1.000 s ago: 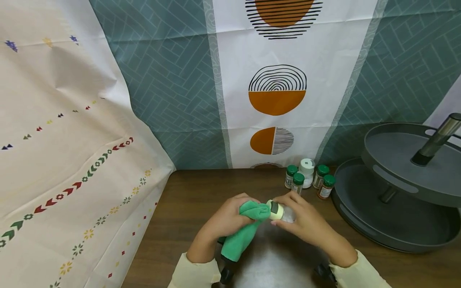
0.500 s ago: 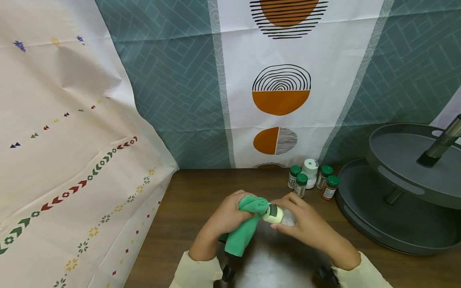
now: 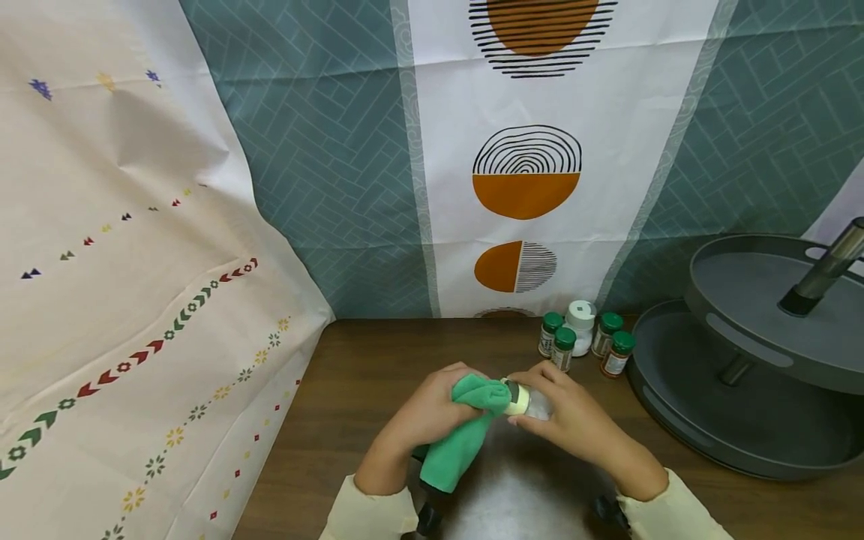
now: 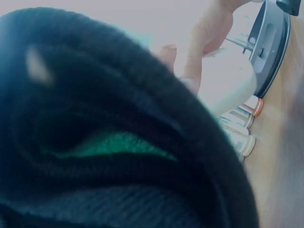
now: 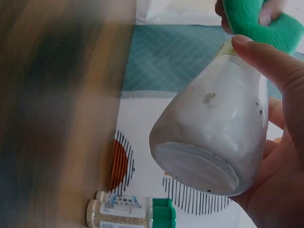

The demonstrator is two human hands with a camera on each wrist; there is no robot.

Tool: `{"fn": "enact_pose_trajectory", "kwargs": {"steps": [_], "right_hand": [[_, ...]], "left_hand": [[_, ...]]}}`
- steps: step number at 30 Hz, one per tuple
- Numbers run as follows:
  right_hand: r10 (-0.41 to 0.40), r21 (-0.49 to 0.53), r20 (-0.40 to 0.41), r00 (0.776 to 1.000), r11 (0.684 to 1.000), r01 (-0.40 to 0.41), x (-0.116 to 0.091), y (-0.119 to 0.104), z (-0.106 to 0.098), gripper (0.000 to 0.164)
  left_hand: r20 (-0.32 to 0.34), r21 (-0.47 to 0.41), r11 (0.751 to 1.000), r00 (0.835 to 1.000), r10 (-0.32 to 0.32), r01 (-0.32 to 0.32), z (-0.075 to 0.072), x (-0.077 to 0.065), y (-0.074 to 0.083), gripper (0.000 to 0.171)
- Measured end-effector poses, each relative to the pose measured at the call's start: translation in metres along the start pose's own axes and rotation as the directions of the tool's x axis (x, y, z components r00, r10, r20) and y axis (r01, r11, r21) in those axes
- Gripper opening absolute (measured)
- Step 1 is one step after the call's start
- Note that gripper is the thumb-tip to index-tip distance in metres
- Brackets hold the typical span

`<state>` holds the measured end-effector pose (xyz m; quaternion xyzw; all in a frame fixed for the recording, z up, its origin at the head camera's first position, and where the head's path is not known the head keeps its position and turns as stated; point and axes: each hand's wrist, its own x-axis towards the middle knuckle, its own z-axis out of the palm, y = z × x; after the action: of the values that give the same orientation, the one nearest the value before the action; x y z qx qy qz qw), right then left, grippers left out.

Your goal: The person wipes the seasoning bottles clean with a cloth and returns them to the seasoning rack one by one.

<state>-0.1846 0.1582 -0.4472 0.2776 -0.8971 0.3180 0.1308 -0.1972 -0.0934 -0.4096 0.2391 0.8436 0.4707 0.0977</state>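
My left hand (image 3: 432,412) grips a folded green cloth (image 3: 451,454) whose bunched end lies against the top of a small bottle. The bottle (image 3: 538,405) has a pale yellow top with a dark patch and is held tilted above the table. My right hand (image 3: 574,416) holds its body between thumb and fingers. In the right wrist view the whitish bottle (image 5: 209,118) widens towards its base and has dark specks; the cloth (image 5: 249,23) touches or nearly touches its narrow end. Dark, shadowed folds with green inside fill much of the left wrist view.
Behind the right hand stand several green-capped spice jars (image 3: 563,349) around a white bottle (image 3: 579,326). A two-tier dark grey round tray (image 3: 749,439) occupies the right side. The brown wooden table (image 3: 378,345) meets a patterned backdrop (image 3: 337,165); a cream cloth (image 3: 135,300) hangs at left.
The cloth end has shifted slightly against the bottle's pale top and covers more of it than half a second ago. Both hands keep their holds. The head view shifted slightly.
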Motion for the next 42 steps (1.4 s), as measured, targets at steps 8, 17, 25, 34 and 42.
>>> {"fn": "enact_pose_trajectory", "kwargs": {"steps": [8,17,25,34,42], "right_hand": [[-0.032,0.047,0.021,0.999,0.998,0.031,-0.004,-0.007,-0.001,0.055],[0.088,0.256,-0.024,0.996,0.963,-0.079,0.001,-0.011,-0.010,0.045],[0.208,0.585,0.013,0.978,0.791,-0.176,0.003,-0.014,0.000,0.031],[0.522,0.828,0.101,0.847,0.428,-0.363,0.012,-0.019,-0.002,0.040],[0.453,0.892,0.118,0.884,0.342,-0.295,0.014,-0.005,-0.007,0.047]], "left_hand": [[-0.049,-0.065,0.998,0.999,-0.023,0.020,-0.002,0.001,-0.003,0.030],[-0.193,-0.224,0.974,0.981,0.000,-0.044,0.001,0.003,0.000,0.043],[-0.390,-0.075,0.970,0.902,0.185,-0.231,0.020,0.002,0.011,0.053],[-0.311,0.134,0.922,0.868,0.386,-0.363,0.050,0.000,0.021,0.047],[-0.269,0.152,0.915,0.875,0.401,-0.373,0.059,0.002,0.021,0.044]]}}
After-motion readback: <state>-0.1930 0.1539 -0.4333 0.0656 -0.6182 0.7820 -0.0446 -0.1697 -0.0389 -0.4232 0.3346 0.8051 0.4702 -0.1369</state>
